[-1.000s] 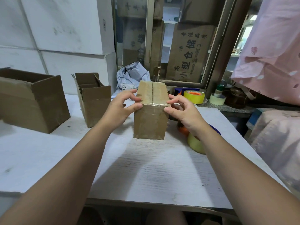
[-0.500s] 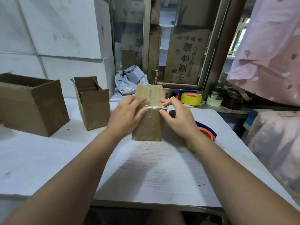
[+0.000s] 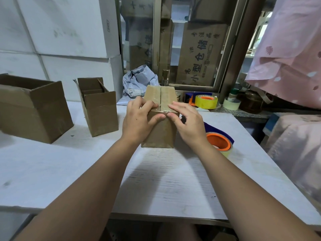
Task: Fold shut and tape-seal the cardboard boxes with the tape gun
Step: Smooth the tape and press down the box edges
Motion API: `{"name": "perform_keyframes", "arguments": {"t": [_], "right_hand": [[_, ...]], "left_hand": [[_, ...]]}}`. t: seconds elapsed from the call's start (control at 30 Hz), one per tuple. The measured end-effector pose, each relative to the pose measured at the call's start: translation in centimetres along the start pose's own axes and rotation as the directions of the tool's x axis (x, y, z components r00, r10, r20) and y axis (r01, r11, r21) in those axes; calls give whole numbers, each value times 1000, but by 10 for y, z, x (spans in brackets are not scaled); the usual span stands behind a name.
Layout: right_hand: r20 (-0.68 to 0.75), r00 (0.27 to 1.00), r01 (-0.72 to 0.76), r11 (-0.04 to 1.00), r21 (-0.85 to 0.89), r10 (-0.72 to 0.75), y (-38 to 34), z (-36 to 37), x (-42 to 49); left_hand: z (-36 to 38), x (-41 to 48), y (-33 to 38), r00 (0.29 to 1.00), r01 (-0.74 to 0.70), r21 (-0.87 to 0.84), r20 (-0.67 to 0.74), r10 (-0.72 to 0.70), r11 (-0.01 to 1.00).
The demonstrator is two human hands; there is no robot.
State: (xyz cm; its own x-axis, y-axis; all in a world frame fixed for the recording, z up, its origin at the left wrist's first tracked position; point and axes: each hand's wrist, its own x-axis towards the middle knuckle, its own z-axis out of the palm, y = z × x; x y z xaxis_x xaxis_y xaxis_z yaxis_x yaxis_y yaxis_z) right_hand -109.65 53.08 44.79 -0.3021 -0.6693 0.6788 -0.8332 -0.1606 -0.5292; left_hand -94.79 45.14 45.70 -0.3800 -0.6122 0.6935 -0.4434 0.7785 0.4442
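Left hand (image 3: 139,122) and right hand (image 3: 190,123) — fingers flat, gripping nothing — press the box (image 3: 160,136) top.

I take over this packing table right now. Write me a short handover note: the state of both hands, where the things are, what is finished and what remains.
Left hand: open, fingers flat on top of the closed box, thumb on its front face.
Right hand: open, pressing the same near top edge.
The closed box stands on the white table.
Tape gun: lying on the table beside the right wrist, not held.
Done: flaps folded, glossy tape along the top seam and over the near edge.
Left to do: finish pressing the tape, then fold and tape the small open box and the large open box.
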Motion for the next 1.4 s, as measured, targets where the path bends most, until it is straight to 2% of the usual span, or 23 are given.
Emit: {"name": "perform_keyframes", "arguments": {"t": [0.1,0.23,0.4,0.53,0.73,0.83,1.0,1.1,1.23,1.4], "right_hand": [[43,999,-6,1000,10,5,1,-1,-3],[13,1000,-7,999,32,7,0,1,-4],[6,999,-43,983,180,43,1,0,-3],[-12,1000,-27,990,140,29,1,1,-1],[48,998,-47,989,139,41,3,-4,-2],[24,998,-68,982,178,65,2,0,-3],[60,994,-103,963,248,91,3,1,-6],[50,997,-75,973,216,65,5,3,-7],[-1,999,-49,978,203,50,4,8,-9],[61,998,-3,989,151,-6,8,1,-9]], "left_hand": [[-2,0,-4,999,-8,-24,40,9,1000],[-2,1,-2,999,5,-39,49,-3,999],[-12,6,-9,992,32,-203,124,-7,979],[-11,8,-10,993,20,-205,116,4,979],[-18,10,-20,976,-24,-231,204,72,973],[-17,9,-18,981,13,-265,190,39,964],[-24,7,-24,950,79,-386,309,48,919],[-24,8,-26,948,73,-378,314,54,923],[-23,3,-28,974,29,-388,216,61,921],[-24,1,-39,970,-8,-309,229,83,951]]}}
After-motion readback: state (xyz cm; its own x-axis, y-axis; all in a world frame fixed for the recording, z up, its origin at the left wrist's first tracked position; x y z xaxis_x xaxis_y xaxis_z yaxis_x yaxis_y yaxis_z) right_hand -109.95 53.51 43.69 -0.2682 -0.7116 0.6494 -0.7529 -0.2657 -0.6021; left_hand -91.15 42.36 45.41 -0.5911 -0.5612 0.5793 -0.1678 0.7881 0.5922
